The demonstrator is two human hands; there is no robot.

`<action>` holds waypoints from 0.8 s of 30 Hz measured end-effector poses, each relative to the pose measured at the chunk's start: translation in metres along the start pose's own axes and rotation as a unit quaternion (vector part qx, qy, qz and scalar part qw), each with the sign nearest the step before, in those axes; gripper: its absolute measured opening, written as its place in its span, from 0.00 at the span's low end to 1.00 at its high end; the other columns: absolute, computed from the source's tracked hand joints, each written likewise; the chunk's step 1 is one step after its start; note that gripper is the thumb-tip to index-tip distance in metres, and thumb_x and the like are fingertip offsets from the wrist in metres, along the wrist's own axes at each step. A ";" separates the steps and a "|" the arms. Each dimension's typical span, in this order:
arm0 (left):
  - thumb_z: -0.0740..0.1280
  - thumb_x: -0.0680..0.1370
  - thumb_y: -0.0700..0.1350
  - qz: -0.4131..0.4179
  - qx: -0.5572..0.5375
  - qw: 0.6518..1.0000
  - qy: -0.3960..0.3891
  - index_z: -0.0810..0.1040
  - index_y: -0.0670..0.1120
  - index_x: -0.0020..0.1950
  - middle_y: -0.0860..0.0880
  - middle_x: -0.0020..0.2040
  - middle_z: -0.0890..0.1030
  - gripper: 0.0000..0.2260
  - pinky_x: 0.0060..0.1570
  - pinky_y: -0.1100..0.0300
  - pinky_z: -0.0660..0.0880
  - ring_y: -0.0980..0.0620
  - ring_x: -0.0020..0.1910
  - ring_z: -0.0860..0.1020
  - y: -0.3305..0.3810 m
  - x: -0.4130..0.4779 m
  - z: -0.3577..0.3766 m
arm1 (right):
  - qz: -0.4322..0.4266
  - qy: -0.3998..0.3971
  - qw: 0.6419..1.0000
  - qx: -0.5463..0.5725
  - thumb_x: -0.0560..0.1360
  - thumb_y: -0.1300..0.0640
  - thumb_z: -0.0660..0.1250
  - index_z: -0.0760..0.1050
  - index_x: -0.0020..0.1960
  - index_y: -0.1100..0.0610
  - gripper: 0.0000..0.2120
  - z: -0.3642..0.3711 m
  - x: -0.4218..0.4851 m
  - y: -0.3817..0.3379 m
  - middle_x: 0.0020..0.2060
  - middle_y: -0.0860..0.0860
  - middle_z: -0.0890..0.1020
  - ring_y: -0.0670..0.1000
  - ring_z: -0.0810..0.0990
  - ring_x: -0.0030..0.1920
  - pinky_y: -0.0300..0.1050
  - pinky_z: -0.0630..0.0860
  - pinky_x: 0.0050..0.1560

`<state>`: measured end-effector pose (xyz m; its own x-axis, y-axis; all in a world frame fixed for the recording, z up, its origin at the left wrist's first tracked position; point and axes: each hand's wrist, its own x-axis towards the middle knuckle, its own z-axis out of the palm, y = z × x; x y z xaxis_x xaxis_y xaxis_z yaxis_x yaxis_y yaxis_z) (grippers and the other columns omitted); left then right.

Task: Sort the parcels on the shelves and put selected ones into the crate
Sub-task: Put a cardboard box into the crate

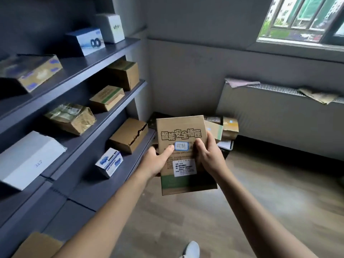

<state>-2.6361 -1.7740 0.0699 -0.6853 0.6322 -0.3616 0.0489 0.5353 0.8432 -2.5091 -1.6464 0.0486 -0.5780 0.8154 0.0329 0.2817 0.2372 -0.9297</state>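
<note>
I hold a brown cardboard parcel (183,127) with printed characters, a small blue-edged label and a white shipping label, upright in front of me. My left hand (156,161) grips its left edge with the thumb on the front. My right hand (209,153) grips the right edge, thumb beside the blue-edged label. Behind the parcel, on the floor in the corner, stands a dark crate (226,148) with several cardboard parcels (229,127) in it, mostly hidden by the held parcel.
Dark grey shelves (104,58) on the left carry brown parcels (128,135), white boxes (28,159) and a small blue-and-white box (109,162). A radiator (279,108) runs under the window on the right. Wooden floor (260,202) spreads below; my shoe (191,249) shows at the bottom.
</note>
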 end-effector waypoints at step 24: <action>0.64 0.79 0.57 -0.134 -0.085 0.984 -0.082 0.73 0.43 0.63 0.48 0.59 0.79 0.21 0.47 0.58 0.71 0.50 0.55 0.77 0.114 0.446 0.264 | 0.197 -0.034 0.962 -0.186 0.81 0.48 0.58 0.69 0.67 0.57 0.19 -0.126 0.426 0.206 0.61 0.55 0.78 0.54 0.76 0.60 0.44 0.71 0.53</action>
<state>-2.7440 -1.2827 -0.1001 -0.5296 0.5710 -0.6273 -0.2496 0.6019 0.7586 -2.6009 -1.1835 -0.0824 -0.4153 0.8469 -0.3321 0.7367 0.0989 -0.6690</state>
